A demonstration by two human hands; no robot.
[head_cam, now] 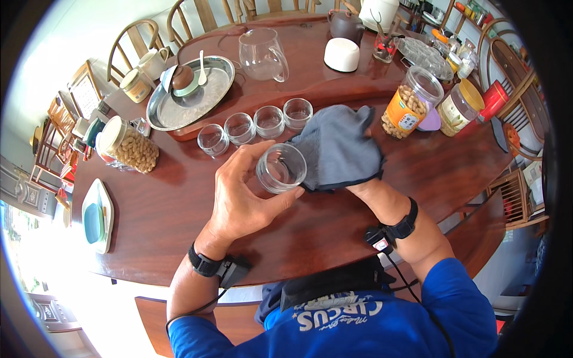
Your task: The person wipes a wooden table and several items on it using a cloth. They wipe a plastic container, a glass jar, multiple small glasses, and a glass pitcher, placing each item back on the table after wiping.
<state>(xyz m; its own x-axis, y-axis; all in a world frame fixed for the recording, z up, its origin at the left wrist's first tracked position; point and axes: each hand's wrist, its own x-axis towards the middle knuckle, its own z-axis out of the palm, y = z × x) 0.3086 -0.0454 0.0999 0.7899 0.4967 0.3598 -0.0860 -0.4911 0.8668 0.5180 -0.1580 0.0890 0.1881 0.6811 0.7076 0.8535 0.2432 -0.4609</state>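
Observation:
A small clear glass cup (pixel 282 169) is gripped at its sides between the thumb and fingers of my left hand (pixel 244 192), its mouth tilted toward me. Right beside it, a grey cloth (pixel 340 147) with a dark edge drapes over my right hand (pixel 365 185). The cloth hides most of that hand's fingers and meets the cup's right side. Beyond my hands, several matching glass cups stand in a slanting row, from the left cup (pixel 213 139) to the right cup (pixel 297 113).
A round metal tray (pixel 156 114) holds a lidded brown cup and a white spoon. Behind stand a glass pitcher (pixel 263 58) and a white container (pixel 341 54). A jar of peanuts (pixel 405 109) is at right, another jar (pixel 134 145) at left, near a leaf-shaped dish (pixel 109 215).

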